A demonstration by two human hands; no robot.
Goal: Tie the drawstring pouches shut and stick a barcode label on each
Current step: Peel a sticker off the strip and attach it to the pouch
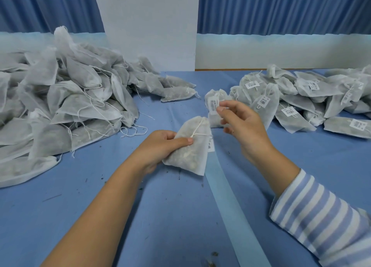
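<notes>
striped sleeve [313, 212] on right forearm | left hand [158, 148] grips tied drawstring pouch [190, 154], thumb across its front near the knot | right hand [243, 126] raised just right of pouch, apart, blurred, fingers bent, grip unclear | pale blue strip [230, 206] runs under pouch | unlabelled pile [60, 97] left of left hand | labelled pile [301, 97] beyond right hand

Pouch heaps [60, 97] on blue table [84, 210].
</notes>
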